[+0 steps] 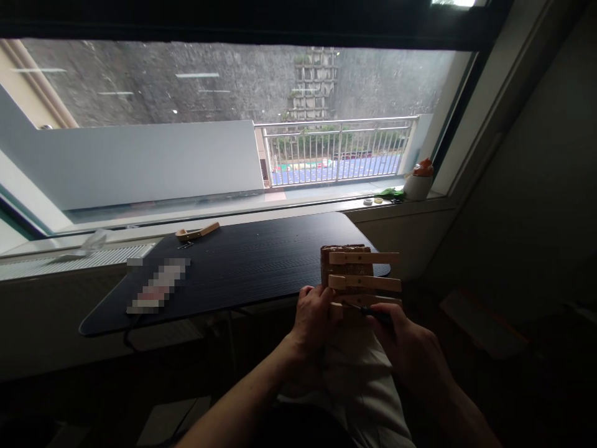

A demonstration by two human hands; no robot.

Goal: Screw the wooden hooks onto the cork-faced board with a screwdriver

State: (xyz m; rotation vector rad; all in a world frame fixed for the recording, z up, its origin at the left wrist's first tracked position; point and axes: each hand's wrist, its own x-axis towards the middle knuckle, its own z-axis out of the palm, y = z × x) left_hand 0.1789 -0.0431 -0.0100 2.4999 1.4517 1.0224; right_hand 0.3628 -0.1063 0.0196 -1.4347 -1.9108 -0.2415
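Note:
Over my lap stands a brown rough-surfaced panel, with several light wooden pieces lying across it and jutting out to the right. My left hand is closed at the panel's lower left edge, its fingers gripping the end of the lowest wooden pieces. In my right hand is a screwdriver with a dark handle. Its thin shaft points left toward the lowest wooden piece, close to my left fingertips. Shadow hides whether the tip sits in a screw.
On the dark table lie another curved wooden piece, a few small screws and a blurred-out flat item. A white container with an orange top stands on the windowsill. A radiator runs behind the table.

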